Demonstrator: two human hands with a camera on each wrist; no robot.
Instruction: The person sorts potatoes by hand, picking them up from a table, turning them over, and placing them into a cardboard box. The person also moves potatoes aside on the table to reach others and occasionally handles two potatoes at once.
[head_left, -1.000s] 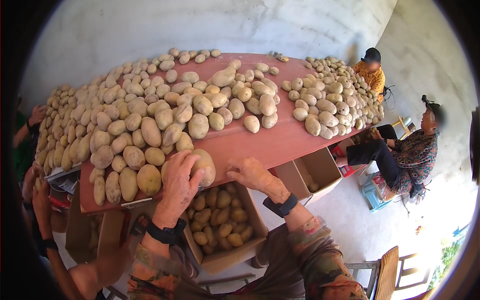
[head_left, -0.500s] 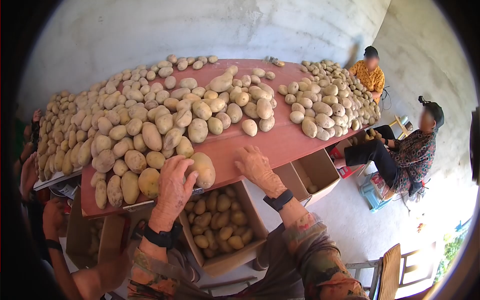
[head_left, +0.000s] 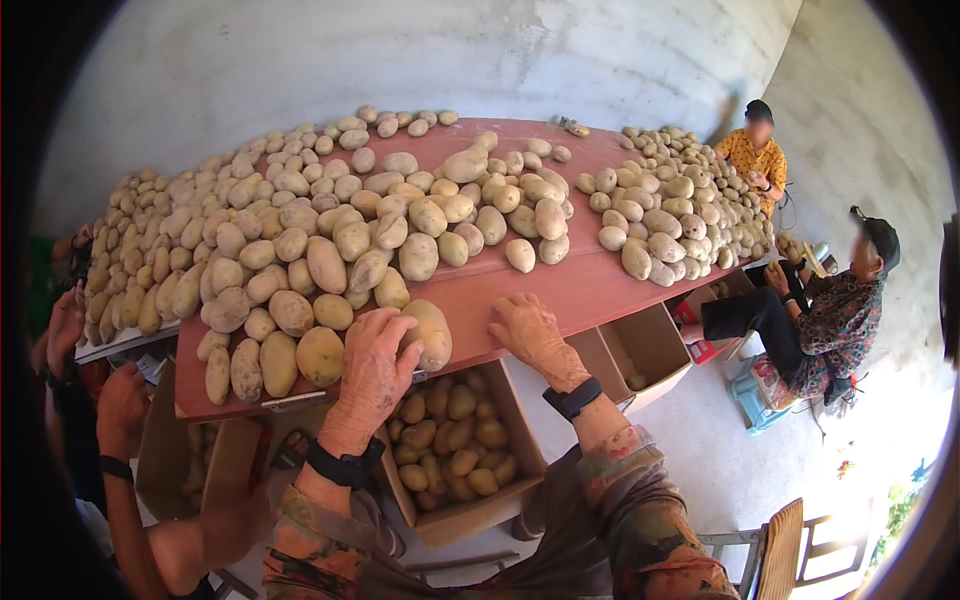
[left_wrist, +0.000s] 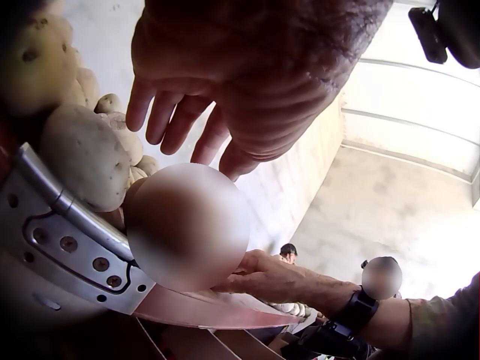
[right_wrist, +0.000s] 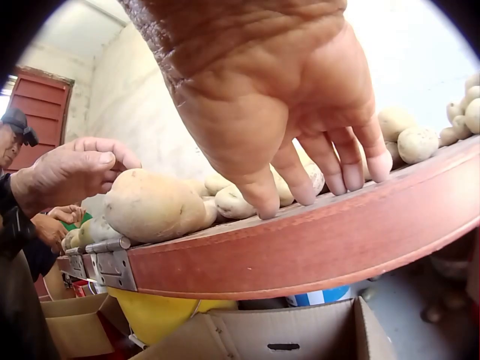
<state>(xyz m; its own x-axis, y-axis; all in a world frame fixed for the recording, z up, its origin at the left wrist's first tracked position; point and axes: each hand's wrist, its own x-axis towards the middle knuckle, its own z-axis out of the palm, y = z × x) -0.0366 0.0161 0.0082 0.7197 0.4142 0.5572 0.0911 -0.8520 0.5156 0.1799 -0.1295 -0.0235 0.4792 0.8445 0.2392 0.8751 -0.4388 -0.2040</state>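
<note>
A large potato (head_left: 428, 335) lies on the red table (head_left: 480, 300) close to its near edge, above a metal hinge. My left hand (head_left: 375, 365) is at its left side, and in the left wrist view the loosely bent fingers (left_wrist: 176, 124) reach over its top. To the right, my right hand (head_left: 530, 335) has its fingers spread, with fingertips (right_wrist: 304, 193) on the tabletop edge and no potato under the palm. A broad heap of potatoes (head_left: 325, 265) spreads behind and left of my left hand.
Below the table edge stands a cardboard box (head_left: 520, 425) of potatoes, with another cardboard box (head_left: 655, 350) to its right. A second heap (head_left: 665, 220) covers the table's right end. Two seated people (head_left: 755, 150) are at the right; other people's arms (head_left: 125, 410) reach in at the left.
My right hand has come down from over the near edge onto the tabletop, and its fingers have straightened. My left hand stays beside the large potato. The head view has shifted slightly.
</note>
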